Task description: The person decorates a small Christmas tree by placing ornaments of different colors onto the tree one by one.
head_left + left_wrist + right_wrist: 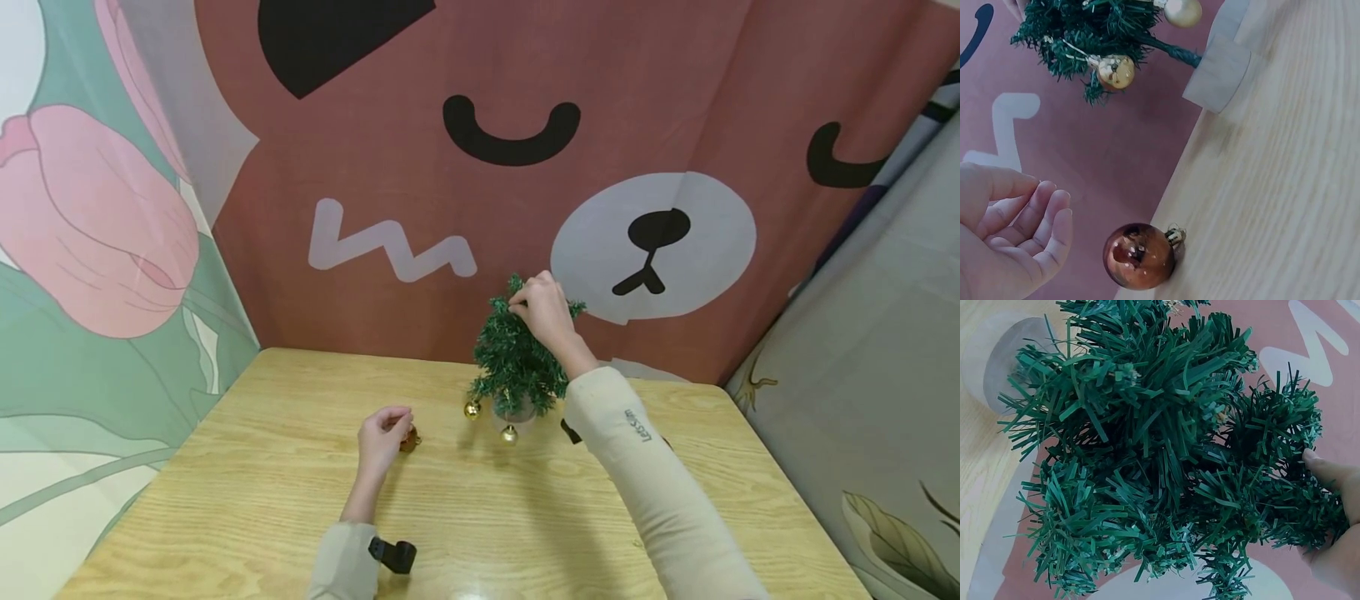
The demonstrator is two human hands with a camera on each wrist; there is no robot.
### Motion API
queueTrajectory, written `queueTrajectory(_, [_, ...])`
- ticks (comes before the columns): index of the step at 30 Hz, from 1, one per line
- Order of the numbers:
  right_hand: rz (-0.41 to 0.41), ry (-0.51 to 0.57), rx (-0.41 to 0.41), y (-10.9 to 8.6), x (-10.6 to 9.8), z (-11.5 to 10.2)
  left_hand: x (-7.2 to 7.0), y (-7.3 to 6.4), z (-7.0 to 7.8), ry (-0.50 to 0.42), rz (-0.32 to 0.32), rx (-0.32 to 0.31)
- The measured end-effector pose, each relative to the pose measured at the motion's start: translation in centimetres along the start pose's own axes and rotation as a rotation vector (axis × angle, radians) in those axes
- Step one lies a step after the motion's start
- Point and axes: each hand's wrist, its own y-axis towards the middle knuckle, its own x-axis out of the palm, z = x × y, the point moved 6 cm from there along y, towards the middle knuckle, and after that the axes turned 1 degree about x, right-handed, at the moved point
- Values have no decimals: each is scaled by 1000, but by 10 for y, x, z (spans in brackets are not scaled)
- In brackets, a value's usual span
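A small artificial Christmas tree (513, 354) with green tinsel needles stands in a pale round base (1219, 72). My right hand (543, 310) is at its upper part, and thumb and fingers pinch around a branch tip there; in the right wrist view this hand (1335, 506) is partly behind needles. Two gold baubles, one shiny (472, 410) and one paler (509, 434), hang from low branches. Above the table, my left hand (381, 437) has loosely curled fingers, thumb close to the index fingertip, with nothing visible between them. Beside it a shiny copper-brown bauble (1139, 256) lies on the table.
The light wooden table (285, 500) ends at a back curtain (375, 317) printed with a bear face, close behind the tree. Another printed curtain (97, 400) borders the left side, and a grey one (862, 375) the right. A black strap piece (393, 554) sits at the left cuff.
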Motion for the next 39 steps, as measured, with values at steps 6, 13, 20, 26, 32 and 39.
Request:
queueTrajectory(6, [-7, 11, 6, 0, 0, -1, -5, 1, -6, 51, 37, -1])
queueTrajectory(13, [-7, 7, 8, 1, -1, -2, -11, 4, -12, 119, 67, -3])
queueTrajectory(20, [-4, 4, 3, 0, -3, -1, -13, 4, -15, 205, 75, 3])
queueTrajectory(26, [-4, 4, 9, -1, -3, -1, -10, 4, -24, 256, 12, -54])
queueTrajectory(32, [-2, 1, 9, 0, -2, 0, -9, 5, -29, 278, -27, -69])
queueTrajectory(39, [-19, 9, 12, 1, -1, 0, -7, 5, -33, 291, -55, -83])
